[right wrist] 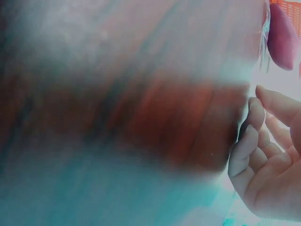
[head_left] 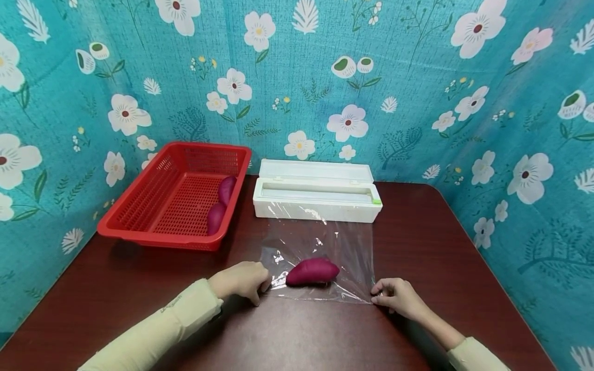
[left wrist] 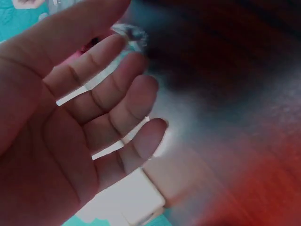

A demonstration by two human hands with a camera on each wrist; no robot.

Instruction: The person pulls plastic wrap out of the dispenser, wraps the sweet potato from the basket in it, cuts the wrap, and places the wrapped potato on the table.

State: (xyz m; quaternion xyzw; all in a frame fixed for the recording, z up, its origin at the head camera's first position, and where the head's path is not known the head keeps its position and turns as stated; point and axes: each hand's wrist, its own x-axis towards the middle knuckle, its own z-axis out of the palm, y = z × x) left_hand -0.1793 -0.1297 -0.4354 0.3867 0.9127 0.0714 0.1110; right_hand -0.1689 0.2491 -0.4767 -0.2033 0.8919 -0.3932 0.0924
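A sheet of clear cling film (head_left: pixel 297 239) stretches from the white cling film box (head_left: pixel 320 212) toward the person, over the dark table. On the film's near part lies a purple sweet potato (head_left: pixel 313 271), also seen in the right wrist view. The left hand (head_left: pixel 246 281) pinches the film's near left corner between thumb and index finger; its other fingers (left wrist: pixel 134 99) are loosely bent. At the near right corner, the right hand (head_left: pixel 399 298) pinches the film with thumb and fingertips. The box's lid is raised, with the film roll inside and a green slider at its right end.
A red plastic basket (head_left: pixel 174 239) stands at the back left, with two more purple sweet potatoes (head_left: pixel 215 219) along its right side. A brown table (head_left: pixel 325 335) carries everything. Blue flowered cloth (head_left: pixel 287 87) hangs behind and at both sides.
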